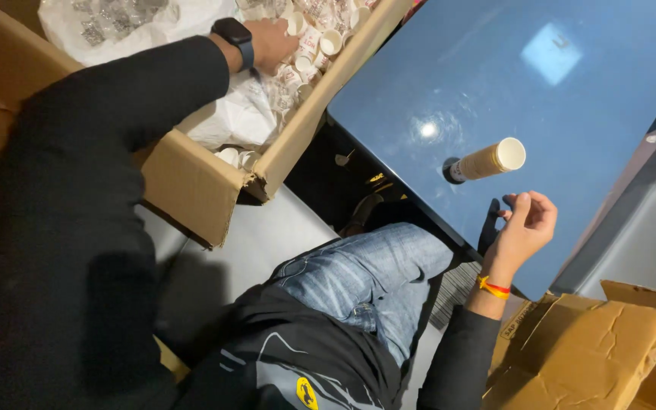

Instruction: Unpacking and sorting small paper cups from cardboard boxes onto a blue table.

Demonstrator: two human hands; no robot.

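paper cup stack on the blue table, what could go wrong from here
The paper cup stack is tall and narrow and stands on the glossy blue table close to the right hand, so a stray knock might tip it. The left hand reaches far across into the cardboard box of loose small cups; groping there could crush some or spill them.

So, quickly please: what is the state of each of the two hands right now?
Left hand: reaching into the cardboard box, among small paper cups; grip cannot be told.
Right hand: open, loosely curled, holding nothing, near the stack of paper cups.
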